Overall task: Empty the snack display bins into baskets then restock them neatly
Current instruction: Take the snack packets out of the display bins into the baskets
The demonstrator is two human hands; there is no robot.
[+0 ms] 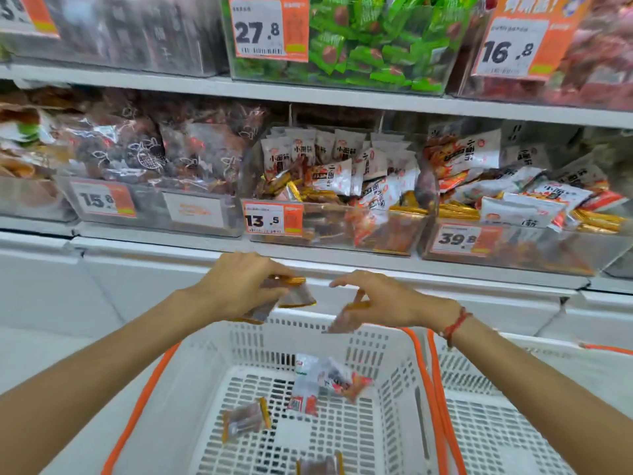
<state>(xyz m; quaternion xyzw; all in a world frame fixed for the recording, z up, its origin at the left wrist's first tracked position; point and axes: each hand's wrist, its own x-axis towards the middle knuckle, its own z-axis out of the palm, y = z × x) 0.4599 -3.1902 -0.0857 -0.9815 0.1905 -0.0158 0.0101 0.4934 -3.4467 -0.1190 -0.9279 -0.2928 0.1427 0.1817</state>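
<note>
Emptying stage, barely started. Left hand (239, 286) over far rim of white basket (397, 371), fingers curled round a small clutch of gold-edged brown snack packets (294, 296). Right hand (373, 299) just beside it, thumb and fingers pinching one more brown packet (342, 320) by its top edge, packet hanging above the basket. Inside basket: only a few packets so far — brown one (245, 419) lower left, white-and-red ones (325, 382) near the middle, another brown at the bottom edge. Second basket (496, 423) touching on the right, contents not visible. Source bin (335, 228), clear plastic, tagged 13.5, straight ahead on the shelf, still well stocked with mixed white and brown packets; neighbour bin (513, 245) tagged 39.8 likewise full. Handling, as judged: packets light, soft, film-wrapped, likely slick — several per grab feasible, but loose ones prone to slipping out of a handful. Crimped end seals look like the best pinch point; squeezing the middle risks crushing contents. Dropping from low height looks harmless. Bin itself rigid, likely fine to scoop from or tip by the front lip.
</note>
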